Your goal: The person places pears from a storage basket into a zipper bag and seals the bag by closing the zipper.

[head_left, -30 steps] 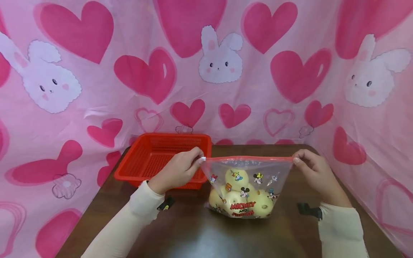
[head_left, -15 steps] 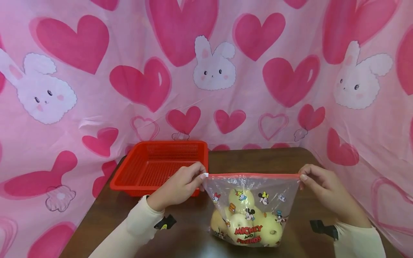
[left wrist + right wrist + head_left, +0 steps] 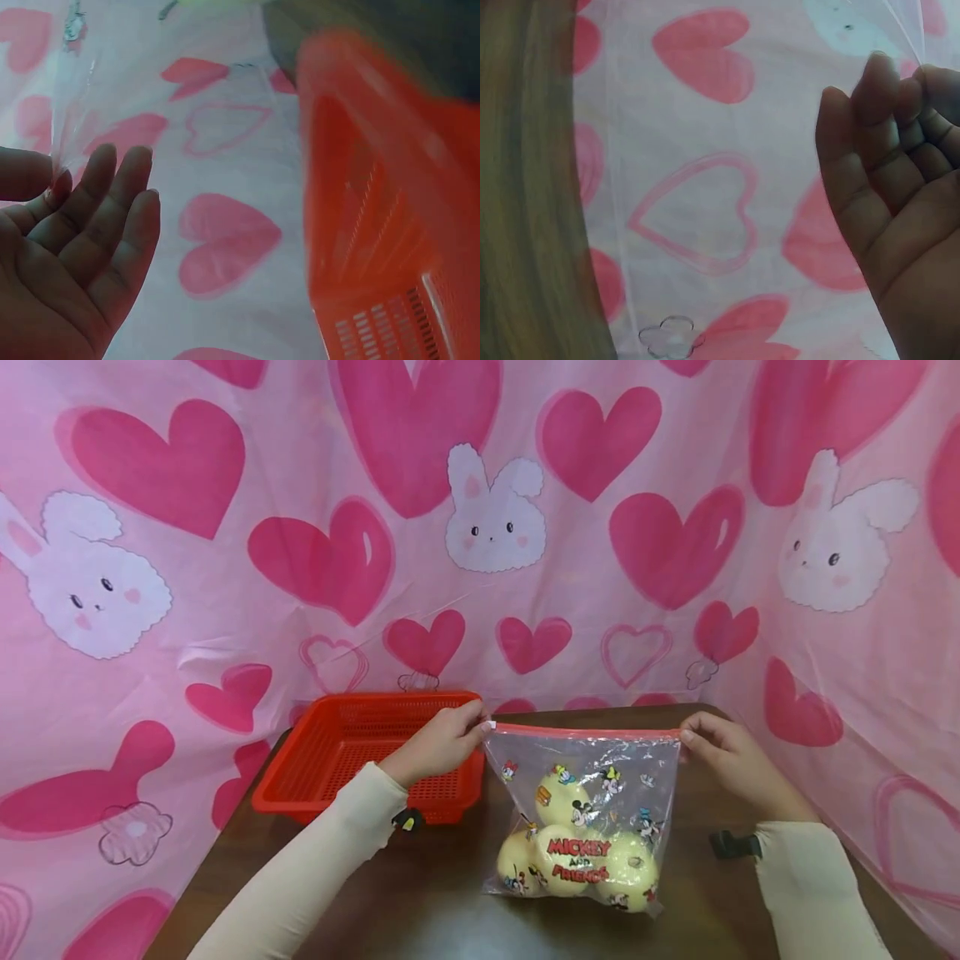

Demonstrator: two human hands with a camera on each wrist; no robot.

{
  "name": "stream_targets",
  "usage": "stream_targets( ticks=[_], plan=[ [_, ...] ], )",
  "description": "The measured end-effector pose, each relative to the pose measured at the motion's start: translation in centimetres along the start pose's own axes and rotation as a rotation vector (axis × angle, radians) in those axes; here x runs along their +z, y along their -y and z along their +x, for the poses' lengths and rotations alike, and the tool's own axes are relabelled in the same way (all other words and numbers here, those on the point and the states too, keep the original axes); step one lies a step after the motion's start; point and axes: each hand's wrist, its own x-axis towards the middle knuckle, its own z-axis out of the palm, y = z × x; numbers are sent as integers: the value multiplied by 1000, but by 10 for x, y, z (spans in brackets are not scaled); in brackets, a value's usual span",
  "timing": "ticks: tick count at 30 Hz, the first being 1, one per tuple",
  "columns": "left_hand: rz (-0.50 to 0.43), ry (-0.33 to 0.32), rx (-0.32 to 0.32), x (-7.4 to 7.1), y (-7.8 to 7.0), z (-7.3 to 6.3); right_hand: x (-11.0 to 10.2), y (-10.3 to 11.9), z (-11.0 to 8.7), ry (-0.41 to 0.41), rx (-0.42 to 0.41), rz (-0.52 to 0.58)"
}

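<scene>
A clear zip bag (image 3: 622, 768) printed with cartoon figures hangs by its red zip strip, stretched across between both hands. Several pale yellow round fruits (image 3: 562, 802) are piled in its lower part. My left hand (image 3: 442, 739) pinches the top left corner at the white slider (image 3: 492, 725); its other fingers (image 3: 124, 217) spread loosely in the left wrist view. At the top right corner, my right hand (image 3: 723, 752) pinches the end of the strip between thumb and forefinger. In the right wrist view the remaining fingers (image 3: 840, 142) are bent beside that grip.
A red plastic basket (image 3: 285, 785) with a perforated bottom stands behind and left of the bag, partly covered by the left hand. Under everything is a dark brown wooden table (image 3: 435, 910). Pink cloth with hearts and rabbits (image 3: 495, 527) hangs round the back and sides.
The bag first sits lower and nearer in the view, then rises again with both hands. Its fruits have shifted and the bottom right corner now hangs lower. The basket stays in place.
</scene>
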Motion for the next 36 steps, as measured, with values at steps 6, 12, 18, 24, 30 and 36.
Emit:
stream_targets(
  ticks=[6, 12, 18, 24, 30, 36],
  plan=[
    [136, 39, -86, 0, 13, 29, 2, -26, 20, 69, 91, -11],
    [273, 88, -109, 8, 32, 56, 13, -58, 38, 124, 140, 94],
    [311, 151, -155, 19, 49, 77, 32, -96, 54, 196, 255, 244],
    [420, 210, -214, 27, 59, 96, 47, -119, 64, 244, 387, 275],
    [617, 262, -191, 35, 57, 107, 61, -134, 57, 273, 473, 280],
    [515, 302, -170, 38, 42, 108, 63, -150, 49, 263, 537, 282]
  ],
)
